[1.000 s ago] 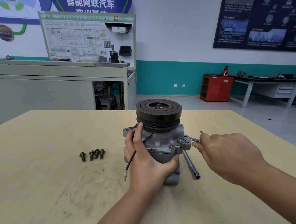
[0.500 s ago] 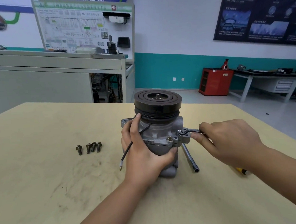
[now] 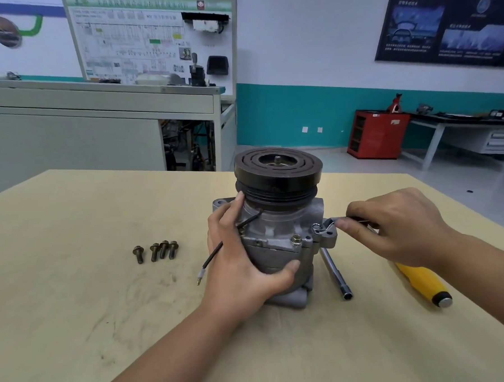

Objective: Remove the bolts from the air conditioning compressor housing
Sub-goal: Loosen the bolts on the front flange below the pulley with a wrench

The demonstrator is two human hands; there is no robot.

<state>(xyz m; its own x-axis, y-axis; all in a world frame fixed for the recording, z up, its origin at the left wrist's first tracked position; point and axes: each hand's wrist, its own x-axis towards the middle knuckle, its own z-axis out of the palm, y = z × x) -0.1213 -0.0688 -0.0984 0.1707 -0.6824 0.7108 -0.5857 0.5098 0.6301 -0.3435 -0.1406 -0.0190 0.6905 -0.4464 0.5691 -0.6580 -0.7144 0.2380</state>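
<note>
Our right grip (image 3: 398, 227) pinches the wrench (image 3: 328, 225), pointing sideways off the right bolt (image 3: 316, 227); our left grip (image 3: 240, 264) hugs the compressor (image 3: 276, 227).

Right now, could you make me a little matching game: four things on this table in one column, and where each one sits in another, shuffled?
Things
1. loose bolts
2. wrench
3. yellow-handled tool
4. compressor

Places
A. held by the right hand, its head at the compressor's right lug
B. in a row on the table, left of the compressor
C. standing upright, gripped by the left hand
D. lying on the table, partly under the right forearm

Pairs: 1-B, 2-A, 3-D, 4-C
</note>
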